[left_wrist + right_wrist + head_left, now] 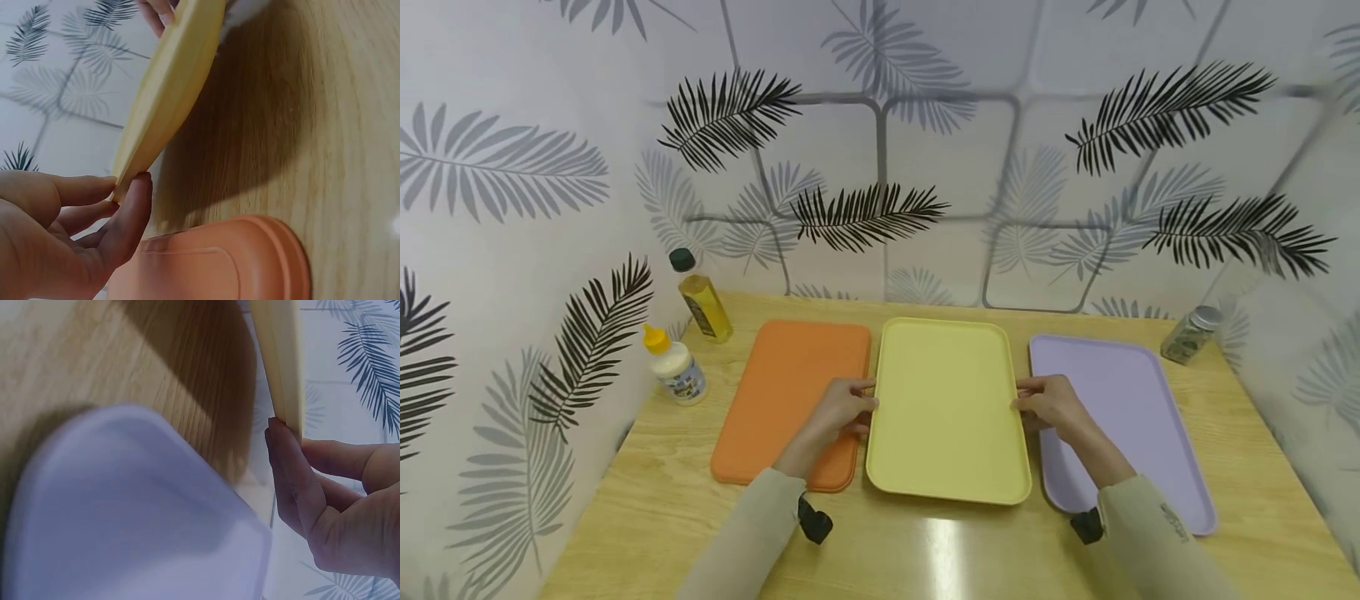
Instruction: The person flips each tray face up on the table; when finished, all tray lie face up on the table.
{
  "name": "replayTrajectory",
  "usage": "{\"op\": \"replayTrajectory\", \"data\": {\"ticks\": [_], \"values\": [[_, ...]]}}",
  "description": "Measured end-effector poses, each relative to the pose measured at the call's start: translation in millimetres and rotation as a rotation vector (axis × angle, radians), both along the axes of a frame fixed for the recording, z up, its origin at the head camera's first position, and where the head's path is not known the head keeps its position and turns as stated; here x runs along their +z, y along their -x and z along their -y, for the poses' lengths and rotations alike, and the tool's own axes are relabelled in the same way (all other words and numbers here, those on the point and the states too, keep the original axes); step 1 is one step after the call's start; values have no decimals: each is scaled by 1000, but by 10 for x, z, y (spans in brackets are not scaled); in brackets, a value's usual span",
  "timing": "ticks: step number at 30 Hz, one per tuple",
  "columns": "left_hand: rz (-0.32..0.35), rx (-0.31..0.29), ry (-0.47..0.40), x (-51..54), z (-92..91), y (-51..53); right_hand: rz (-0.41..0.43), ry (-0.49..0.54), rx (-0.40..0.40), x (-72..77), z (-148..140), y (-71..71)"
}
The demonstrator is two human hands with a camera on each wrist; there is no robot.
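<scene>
We hold the yellow tray point(949, 408) between our two hands, its long sides running away from us. It is raised off the counter point(880, 554): both wrist views show a gap beneath it and its shadow on the wood. Our left hand point(842, 408) pinches the tray's left edge about midway along, and our right hand point(1051, 402) pinches the right edge opposite, so the hands stand apart by the tray's width. In each wrist view we see fingers on both faces of the rim.

Just left of the yellow tray lies an orange tray point(797, 375), its right side partly under our left hand. Just right of the yellow tray lies a purple tray point(1112, 408), reaching nearer to us than the yellow one does; our right hand hangs over its left edge.

Farther left of the yellow tray, past the orange one, stand a white bottle with a yellow nozzle point(677, 368) and, behind it, a bottle of yellow liquid with a dark cap point(706, 304). Well to the yellow tray's right, past the purple one's far corner, we find a small lidded jar point(1191, 335). Behind the yellow tray rises a leaf-patterned wall point(955, 258).
</scene>
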State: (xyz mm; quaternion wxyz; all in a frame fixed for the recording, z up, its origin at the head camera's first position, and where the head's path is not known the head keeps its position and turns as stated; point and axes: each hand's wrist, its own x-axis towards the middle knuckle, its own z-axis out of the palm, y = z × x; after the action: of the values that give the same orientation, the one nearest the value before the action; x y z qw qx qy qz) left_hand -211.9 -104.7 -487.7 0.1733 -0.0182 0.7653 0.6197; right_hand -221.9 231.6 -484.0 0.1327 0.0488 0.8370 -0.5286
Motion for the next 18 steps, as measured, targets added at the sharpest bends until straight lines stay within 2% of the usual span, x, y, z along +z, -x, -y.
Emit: {"op": "replayTrajectory", "data": {"ticks": [8,12,18], "values": [[-10,28,76,-17,-102,100,-21,-34,17,-8,-4,88],[-22,36,117,-28,-134,115,-8,-39,14,-70,2,117],[-62,-11,224,-83,-186,153,-16,-94,15,-97,33,108]]}}
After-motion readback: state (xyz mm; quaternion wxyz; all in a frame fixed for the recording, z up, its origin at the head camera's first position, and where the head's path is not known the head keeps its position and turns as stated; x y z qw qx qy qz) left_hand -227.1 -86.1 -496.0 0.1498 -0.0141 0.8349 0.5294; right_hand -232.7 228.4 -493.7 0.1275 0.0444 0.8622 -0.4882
